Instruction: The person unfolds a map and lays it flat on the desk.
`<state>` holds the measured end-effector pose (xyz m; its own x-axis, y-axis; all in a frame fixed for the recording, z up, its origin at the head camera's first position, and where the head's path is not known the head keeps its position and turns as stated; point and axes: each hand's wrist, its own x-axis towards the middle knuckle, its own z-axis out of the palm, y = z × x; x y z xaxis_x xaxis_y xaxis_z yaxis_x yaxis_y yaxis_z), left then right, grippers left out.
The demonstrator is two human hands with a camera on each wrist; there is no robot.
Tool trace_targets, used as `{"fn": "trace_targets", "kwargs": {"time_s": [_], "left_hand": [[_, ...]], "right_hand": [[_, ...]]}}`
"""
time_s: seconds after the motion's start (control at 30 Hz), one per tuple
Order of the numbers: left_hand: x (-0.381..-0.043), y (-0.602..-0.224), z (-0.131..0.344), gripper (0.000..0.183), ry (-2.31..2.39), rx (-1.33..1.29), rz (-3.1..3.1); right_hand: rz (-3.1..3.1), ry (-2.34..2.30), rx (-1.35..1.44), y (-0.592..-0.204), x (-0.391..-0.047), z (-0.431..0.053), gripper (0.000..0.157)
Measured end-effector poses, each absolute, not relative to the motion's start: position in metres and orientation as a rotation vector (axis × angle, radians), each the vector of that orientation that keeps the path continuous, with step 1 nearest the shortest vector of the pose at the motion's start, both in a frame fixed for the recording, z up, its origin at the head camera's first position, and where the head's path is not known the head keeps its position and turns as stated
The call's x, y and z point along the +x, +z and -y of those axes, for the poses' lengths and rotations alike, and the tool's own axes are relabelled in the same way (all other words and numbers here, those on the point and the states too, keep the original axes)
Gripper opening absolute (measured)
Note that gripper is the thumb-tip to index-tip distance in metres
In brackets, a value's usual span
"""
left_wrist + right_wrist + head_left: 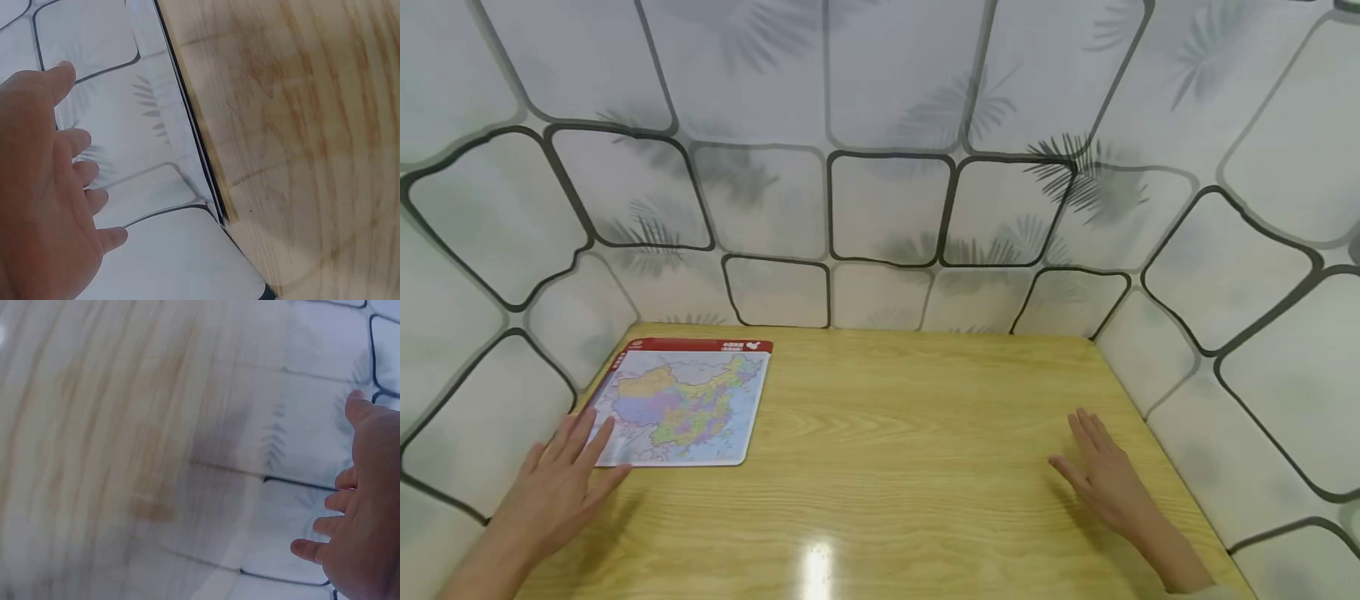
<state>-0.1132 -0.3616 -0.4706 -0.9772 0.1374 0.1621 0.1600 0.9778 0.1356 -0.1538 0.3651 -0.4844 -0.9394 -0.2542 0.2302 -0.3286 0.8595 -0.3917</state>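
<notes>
A flat rectangular map board (681, 404) with a red top border and a coloured map of China lies at the table's back left. My left hand (553, 492) is at the board's lower left corner, its fingers extended and spread; whether the fingertips touch the board or hover above it I cannot tell. Over the right side of the table my right hand (1105, 479) hangs with straight fingers and thumb apart, holding nothing. Both wrist views show the hands, left (50, 181) and right (369, 500), with nothing in them.
The wooden table (910, 417) has a light yellow grain and a bright reflection near its front. White panels (887, 208) patterned with dark outlines and leaf shadows stand along the back, left and right edges.
</notes>
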Motion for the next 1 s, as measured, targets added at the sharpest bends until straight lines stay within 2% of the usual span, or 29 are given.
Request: {"fn": "trace_targets", "kwargs": {"time_s": [0.4,1.0], "left_hand": [[-0.121,-0.474,0.369,0.073,-0.254,-0.223,2.942],[-0.137,-0.483,0.371,0.066,-0.24,-0.284,2.799]], "right_hand": [[2.897,0.681,0.533,-0.475,-0.159,-0.296,0.081],[2.874,0.653,0.875,-0.464,-0.176,-0.179,0.081]]}}
